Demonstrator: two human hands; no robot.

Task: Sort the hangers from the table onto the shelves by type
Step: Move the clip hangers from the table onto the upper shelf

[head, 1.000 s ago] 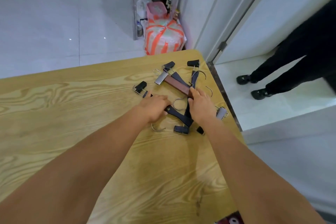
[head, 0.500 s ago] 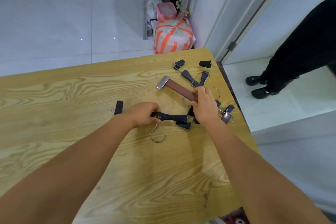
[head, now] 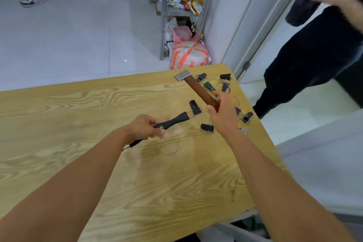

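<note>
Wood-grain bench [head: 78, 124] stands on a pale tiled floor [head: 78, 35]; metal shelf [head: 177, 12] beyond. Left grip [head: 145, 126] wraps the black hanger [head: 176, 120]; right grip [head: 222, 116] wraps the brown hanger [head: 200, 90].

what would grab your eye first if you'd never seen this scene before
In the centre, the left hand holds a black hanger over the wooden table. Beside it, the right hand holds a brown wooden hanger with a metal clip at its far end. More black hangers lie scattered at the table's far right corner, and a person in black clothes stands just beyond it.
</note>
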